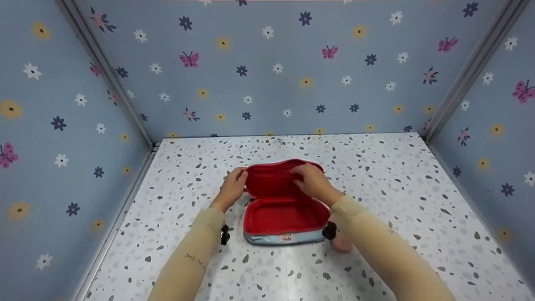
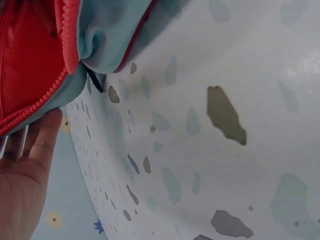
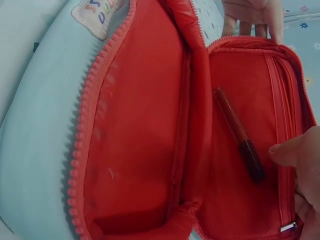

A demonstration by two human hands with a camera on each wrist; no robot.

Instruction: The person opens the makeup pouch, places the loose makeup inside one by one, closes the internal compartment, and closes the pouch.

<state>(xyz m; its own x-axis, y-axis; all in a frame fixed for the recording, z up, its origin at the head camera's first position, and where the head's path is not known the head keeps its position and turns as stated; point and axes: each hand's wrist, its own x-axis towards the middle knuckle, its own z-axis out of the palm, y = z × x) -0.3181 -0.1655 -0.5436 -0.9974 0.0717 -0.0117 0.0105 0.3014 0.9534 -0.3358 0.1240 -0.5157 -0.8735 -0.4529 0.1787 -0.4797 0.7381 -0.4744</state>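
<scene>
Head view: the soft pencil case (image 1: 305, 237) sits open on the surface (image 1: 376, 167), between and just below my hands. My left hand (image 1: 232, 188) grips the lid's left edge, nearly closed; my right hand (image 1: 315, 182) pinches the inner zip band (image 3: 280, 110), thumb in front. I judge the case light and floppy, best held by its firmer zipped rim. Left of my right thumb lies a slim, probably slippery pen (image 3: 239, 135); whether mesh covers it, I can't tell. My right forearm partly hides a pinkish object (image 1: 342, 243).
</scene>
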